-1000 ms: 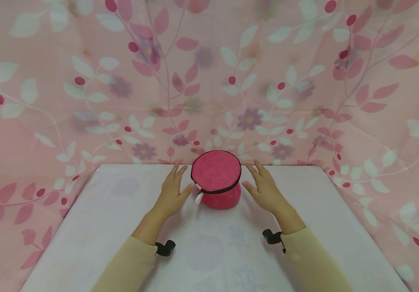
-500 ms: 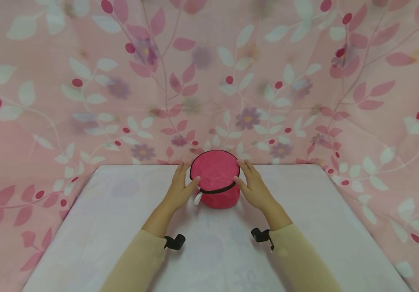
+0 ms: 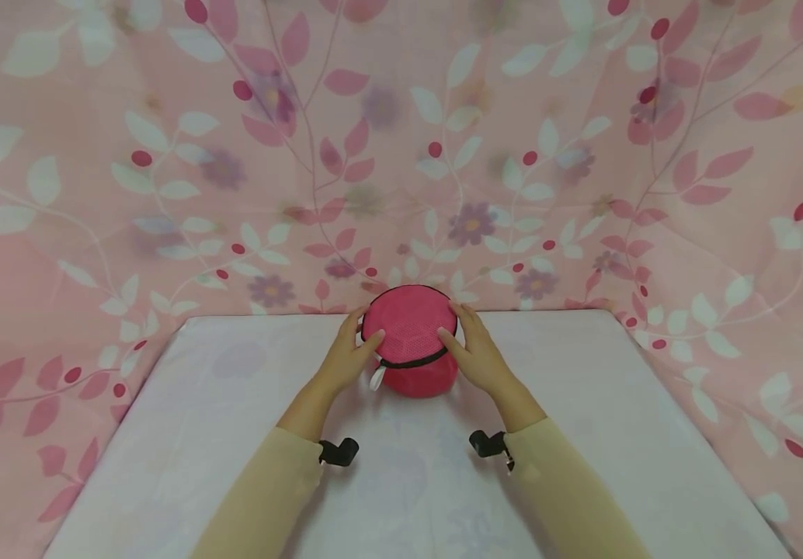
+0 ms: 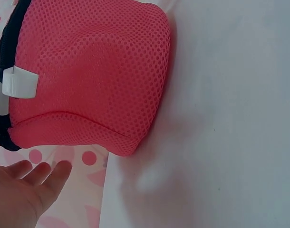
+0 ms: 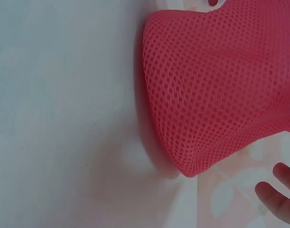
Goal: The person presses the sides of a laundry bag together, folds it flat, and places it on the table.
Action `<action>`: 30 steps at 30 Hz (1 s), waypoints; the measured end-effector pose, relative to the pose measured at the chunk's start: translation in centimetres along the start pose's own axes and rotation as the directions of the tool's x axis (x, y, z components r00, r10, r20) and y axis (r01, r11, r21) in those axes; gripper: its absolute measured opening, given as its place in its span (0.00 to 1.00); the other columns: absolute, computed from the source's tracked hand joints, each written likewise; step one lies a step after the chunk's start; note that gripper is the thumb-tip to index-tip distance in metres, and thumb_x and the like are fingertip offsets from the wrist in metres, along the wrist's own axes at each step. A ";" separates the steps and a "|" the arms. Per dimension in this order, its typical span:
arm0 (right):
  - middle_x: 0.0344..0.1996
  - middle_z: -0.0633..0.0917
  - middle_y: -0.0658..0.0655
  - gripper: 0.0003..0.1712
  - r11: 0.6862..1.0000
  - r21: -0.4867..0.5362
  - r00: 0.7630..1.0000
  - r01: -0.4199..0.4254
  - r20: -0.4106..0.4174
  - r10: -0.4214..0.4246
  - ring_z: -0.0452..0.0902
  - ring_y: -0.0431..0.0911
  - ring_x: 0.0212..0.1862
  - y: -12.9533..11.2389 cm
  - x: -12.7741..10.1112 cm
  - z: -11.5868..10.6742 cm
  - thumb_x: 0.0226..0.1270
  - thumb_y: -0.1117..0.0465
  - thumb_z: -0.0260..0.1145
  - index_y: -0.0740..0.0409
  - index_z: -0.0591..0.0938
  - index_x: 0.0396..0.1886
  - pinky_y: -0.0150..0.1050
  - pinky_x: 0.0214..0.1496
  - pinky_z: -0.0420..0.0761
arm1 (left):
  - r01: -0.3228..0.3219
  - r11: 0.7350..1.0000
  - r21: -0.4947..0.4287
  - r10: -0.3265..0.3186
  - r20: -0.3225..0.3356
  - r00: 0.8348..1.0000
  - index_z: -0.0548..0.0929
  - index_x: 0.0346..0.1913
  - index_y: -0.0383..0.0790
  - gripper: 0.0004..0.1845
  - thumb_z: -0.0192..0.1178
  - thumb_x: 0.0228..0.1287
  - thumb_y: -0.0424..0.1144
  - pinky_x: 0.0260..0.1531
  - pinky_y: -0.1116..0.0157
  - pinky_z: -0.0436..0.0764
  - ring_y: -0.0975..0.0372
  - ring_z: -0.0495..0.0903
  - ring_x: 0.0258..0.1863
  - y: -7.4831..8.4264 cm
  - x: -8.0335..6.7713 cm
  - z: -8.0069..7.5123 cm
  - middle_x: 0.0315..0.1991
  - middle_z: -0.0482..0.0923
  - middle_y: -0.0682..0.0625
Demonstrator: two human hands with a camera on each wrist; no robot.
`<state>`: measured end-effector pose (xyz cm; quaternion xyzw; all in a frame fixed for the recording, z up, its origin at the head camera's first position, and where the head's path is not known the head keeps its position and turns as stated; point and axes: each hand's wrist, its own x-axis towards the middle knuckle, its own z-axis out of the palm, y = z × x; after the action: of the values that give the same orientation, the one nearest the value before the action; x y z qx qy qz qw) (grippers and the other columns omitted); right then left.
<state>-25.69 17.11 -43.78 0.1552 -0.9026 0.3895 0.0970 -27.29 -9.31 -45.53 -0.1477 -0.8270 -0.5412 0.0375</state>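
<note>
While I watch from the head view, my two cream sleeves [image 3: 262, 497] reach forward over the white table [image 3: 164, 450]. Past them my left hand [image 3: 345, 359] and my right hand [image 3: 477, 357] cup the pink mesh pouch [image 3: 411, 341] from either side, fingers only gently bent, thumbs resting on its flat top. It stands near the table's far edge, its white zipper tab [image 4: 19, 81] hanging toward the left hand. Behind it hangs the pink leaf-patterned cloth [image 3: 401, 155]
</note>
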 end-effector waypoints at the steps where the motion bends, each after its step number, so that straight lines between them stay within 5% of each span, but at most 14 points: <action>1: 0.77 0.57 0.64 0.40 1.000 0.007 1.000 -0.004 0.000 0.004 0.51 0.59 0.77 -0.1 0.1 0.0 0.76 0.40 0.55 0.52 0.58 0.80 0.63 0.74 0.55 | -0.001 1.000 -0.009 0.001 0.005 1.000 0.56 0.78 0.42 0.37 0.58 0.73 0.49 0.66 0.45 0.66 0.46 0.65 0.69 0.0 0.1 0.1 0.75 0.56 0.41; 7: 0.75 0.60 0.63 0.39 0.998 0.070 1.000 -0.001 0.003 0.001 0.60 0.59 0.73 -0.5 0.3 0.3 0.77 0.44 0.57 0.55 0.59 0.79 0.60 0.72 0.61 | -0.012 0.999 -0.047 0.013 0.011 1.000 0.56 0.78 0.41 0.37 0.59 0.73 0.47 0.72 0.47 0.58 0.49 0.60 0.73 0.1 0.4 0.4 0.75 0.57 0.40; 13: 0.74 0.61 0.63 0.38 0.994 0.106 1.000 0.000 0.011 -0.002 0.61 0.58 0.72 -0.8 0.5 0.5 0.77 0.45 0.57 0.55 0.59 0.79 0.59 0.72 0.62 | 0.027 0.994 -0.104 -0.025 0.022 0.999 0.54 0.79 0.40 0.38 0.59 0.73 0.44 0.65 0.48 0.68 0.46 0.65 0.68 0.1 0.4 0.5 0.76 0.55 0.38; 21: 0.75 0.60 0.64 0.39 0.983 0.175 0.999 -0.049 0.026 0.045 0.57 0.57 0.75 -0.9 0.5 0.7 0.74 0.46 0.61 0.52 0.59 0.79 0.58 0.73 0.60 | 0.081 0.974 -0.210 -0.079 0.018 0.997 0.56 0.76 0.33 0.37 0.61 0.72 0.37 0.59 0.55 0.74 0.44 0.71 0.62 3.5 -1.1 0.1 0.73 0.60 0.35; 28: 0.76 0.59 0.63 0.43 0.980 0.187 0.997 -0.074 0.040 0.067 0.54 0.57 0.76 -0.8 0.4 0.7 0.71 0.47 0.65 0.53 0.59 0.79 0.57 0.75 0.57 | 0.043 0.970 -0.241 -0.056 -0.050 0.997 0.62 0.75 0.46 0.37 0.66 0.67 0.40 0.55 0.59 0.76 0.48 0.73 0.61 -0.2 0.2 1.6 0.73 0.62 0.45; 30: 0.76 0.59 0.63 0.44 0.976 0.203 0.996 -0.079 0.046 0.071 0.55 0.57 0.76 -0.8 0.4 0.7 0.70 0.48 0.66 0.54 0.59 0.79 0.56 0.75 0.58 | 0.042 0.967 -0.252 -0.057 -0.055 0.997 0.62 0.75 0.46 0.37 0.67 0.67 0.40 0.53 0.61 0.77 0.48 0.74 0.61 -0.1 0.1 1.6 0.73 0.63 0.45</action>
<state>-25.78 16.03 -43.60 0.1377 -0.8648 0.4804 0.0486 -27.30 -7.88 -46.27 -0.1136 -0.7537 -0.6465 0.0307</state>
